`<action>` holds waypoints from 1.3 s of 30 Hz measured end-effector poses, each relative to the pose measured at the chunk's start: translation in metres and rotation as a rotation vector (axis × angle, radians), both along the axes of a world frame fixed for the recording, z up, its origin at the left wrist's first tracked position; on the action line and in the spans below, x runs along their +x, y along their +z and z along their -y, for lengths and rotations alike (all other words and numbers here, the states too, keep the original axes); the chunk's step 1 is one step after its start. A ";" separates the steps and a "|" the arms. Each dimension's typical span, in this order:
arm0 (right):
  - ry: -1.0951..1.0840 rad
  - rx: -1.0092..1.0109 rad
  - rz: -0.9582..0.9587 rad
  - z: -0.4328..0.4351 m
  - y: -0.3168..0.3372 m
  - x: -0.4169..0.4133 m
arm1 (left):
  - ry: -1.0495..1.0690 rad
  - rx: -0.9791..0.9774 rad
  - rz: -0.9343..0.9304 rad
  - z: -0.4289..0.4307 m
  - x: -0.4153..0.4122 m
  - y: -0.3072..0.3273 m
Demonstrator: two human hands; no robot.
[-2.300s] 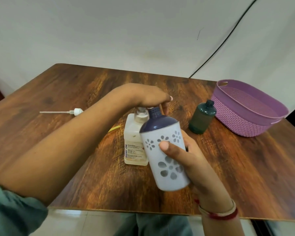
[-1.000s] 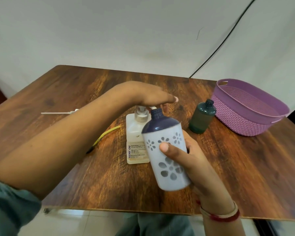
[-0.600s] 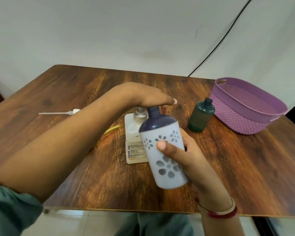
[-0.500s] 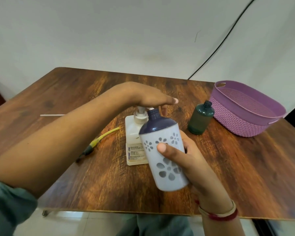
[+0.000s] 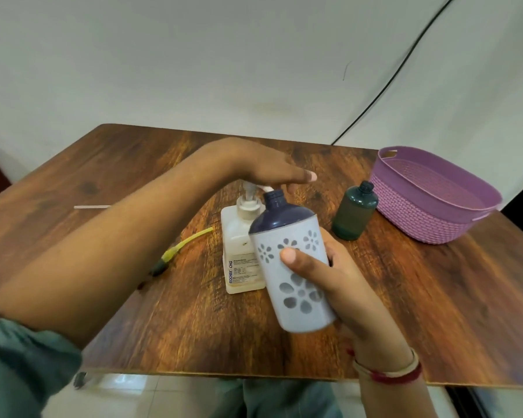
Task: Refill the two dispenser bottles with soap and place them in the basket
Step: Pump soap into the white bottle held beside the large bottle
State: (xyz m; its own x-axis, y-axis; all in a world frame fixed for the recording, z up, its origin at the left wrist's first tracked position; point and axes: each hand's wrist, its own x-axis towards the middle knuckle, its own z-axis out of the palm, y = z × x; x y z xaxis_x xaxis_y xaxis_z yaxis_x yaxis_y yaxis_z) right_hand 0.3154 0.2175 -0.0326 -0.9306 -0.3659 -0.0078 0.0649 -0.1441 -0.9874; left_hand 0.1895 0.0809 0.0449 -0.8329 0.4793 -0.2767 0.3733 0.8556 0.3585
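- The left hand (image 5: 272,173), fingers straight and together, lies flat on the pump (image 5: 249,200) of the soap bottle (image 5: 239,251), which stands on the worktop (image 5: 435,312).
- The right hand (image 5: 338,285) wraps round the flowered bottle (image 5: 290,267), thumb across its front. It holds the bottle off the worktop, tilted so the open neck (image 5: 274,196) sits just under the spout (image 5: 266,187).
- Press straight down in full strokes. Nothing else steadies the soap bottle, so a sideways push could tip it.
- Hold the neck right beneath the spout. The opening is narrow, and a miss would send soap down the dark shoulder.
- The opaque wall hides the fill level, so judge it by weight.
- The green bottle (image 5: 355,214) stands just beside the basket (image 5: 420,218), not in it.
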 end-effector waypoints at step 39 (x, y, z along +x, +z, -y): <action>0.006 -0.004 -0.016 0.003 -0.004 -0.004 | 0.019 0.093 -0.011 0.002 -0.003 -0.009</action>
State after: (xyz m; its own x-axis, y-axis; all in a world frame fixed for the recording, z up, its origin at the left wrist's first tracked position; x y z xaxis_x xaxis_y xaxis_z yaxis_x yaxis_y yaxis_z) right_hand 0.3114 0.2146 -0.0361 -0.9285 -0.3713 0.0082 0.0504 -0.1478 -0.9877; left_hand 0.1862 0.0793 0.0355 -0.8447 0.4865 -0.2231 0.3615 0.8260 0.4325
